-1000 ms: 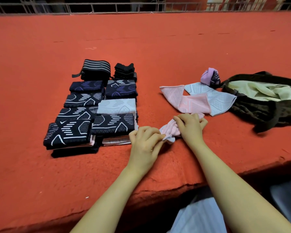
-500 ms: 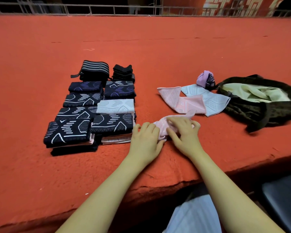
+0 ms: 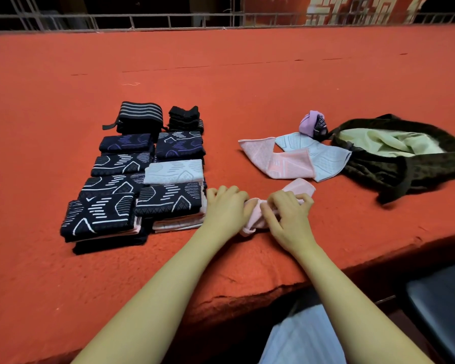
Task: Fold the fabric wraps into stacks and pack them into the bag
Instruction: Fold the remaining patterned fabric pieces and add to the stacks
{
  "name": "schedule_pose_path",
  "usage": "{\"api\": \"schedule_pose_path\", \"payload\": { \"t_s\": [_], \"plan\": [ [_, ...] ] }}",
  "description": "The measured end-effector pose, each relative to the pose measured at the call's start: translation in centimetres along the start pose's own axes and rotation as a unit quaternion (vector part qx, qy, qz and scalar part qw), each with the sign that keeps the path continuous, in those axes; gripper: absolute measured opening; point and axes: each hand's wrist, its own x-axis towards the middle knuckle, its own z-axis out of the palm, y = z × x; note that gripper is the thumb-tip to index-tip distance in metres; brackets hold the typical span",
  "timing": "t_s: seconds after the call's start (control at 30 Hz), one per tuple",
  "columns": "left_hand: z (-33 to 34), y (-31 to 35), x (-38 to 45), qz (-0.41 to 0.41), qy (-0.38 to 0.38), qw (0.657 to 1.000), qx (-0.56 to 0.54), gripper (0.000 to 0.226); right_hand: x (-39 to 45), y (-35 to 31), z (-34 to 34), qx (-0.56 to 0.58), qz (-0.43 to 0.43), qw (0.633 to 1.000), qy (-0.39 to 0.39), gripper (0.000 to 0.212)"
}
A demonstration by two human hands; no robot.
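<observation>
A pink wrap is found bunched on the red table, near the front edge, and is held from both sides. The left hand is set knuckles-up against the wrap's left end, with its fingers curled round the cloth. The right hand is laid over the wrap's right part, fingers bent and pinching the fabric; a free pink end is seen protruding beyond the fingertips, toward the far right. Both forearms are extended from the near edge, converging on the wrap.

Just left of the left hand, folded stacks are arranged in two rows, mostly dark patterned pieces, one pale grey. Beyond the hands, two unfolded wraps, one pink and one light blue, are laid overlapping. A small purple bundle is placed behind them. At the right, a dark bag is lying open, with pale yellow-green cloth showing inside. The surface is covered in red felt; a metal railing is noted along the far side.
</observation>
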Motion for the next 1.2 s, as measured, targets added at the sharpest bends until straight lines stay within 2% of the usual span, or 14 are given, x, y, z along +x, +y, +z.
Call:
{"api": "schedule_pose_path", "payload": {
  "t_s": [0.13,0.27,0.4,0.57,0.67,0.77,0.87,1.0,1.1,1.2],
  "plan": [
    [0.8,0.3,-0.6,-0.029,0.08,0.996,0.006,0.037,-0.1,0.5,0.8,-0.074,-0.011,0.997,-0.016,0.031],
    [0.5,0.6,-0.1,-0.078,0.107,0.991,0.002,0.031,0.0,0.3,0.6,-0.139,-0.069,0.986,0.055,0.024],
    [-0.1,0.3,1.4,-0.126,0.095,0.987,0.001,0.03,-0.1,0.5,0.6,-0.175,-0.085,0.977,0.091,0.019],
    [-0.8,-0.7,2.6,-0.168,0.089,0.981,0.023,0.016,0.0,0.5,0.8,-0.211,-0.108,0.965,0.113,0.015],
    [-0.5,-0.6,2.7,-0.133,0.091,0.986,0.041,0.019,0.2,0.6,0.9,-0.193,-0.099,0.971,0.104,0.018],
    [-0.1,-0.8,2.7,-0.095,0.049,0.994,-0.012,0.031,0.4,0.6,0.6,-0.129,-0.078,0.986,0.072,0.025],
    [0.1,-1.1,2.6,-0.045,0.041,0.997,-0.04,0.039,0.8,0.4,0.6,-0.102,-0.028,0.993,0.055,0.028],
    [-0.3,-1.3,1.5,0.02,0.092,0.993,-0.066,0.05,1.8,0.5,0.7,-0.1,-0.022,0.994,0.044,0.025],
    [-0.4,-1.3,1.0,0.057,0.113,0.989,-0.082,0.047,2.9,0.3,-0.2,-0.037,0.006,0.996,0.076,0.024],
    [-1.0,-1.1,1.0,0.078,0.134,0.978,-0.137,0.038,3.7,0.4,-0.8,-0.047,-0.002,0.995,0.085,0.026]
  ]
}}
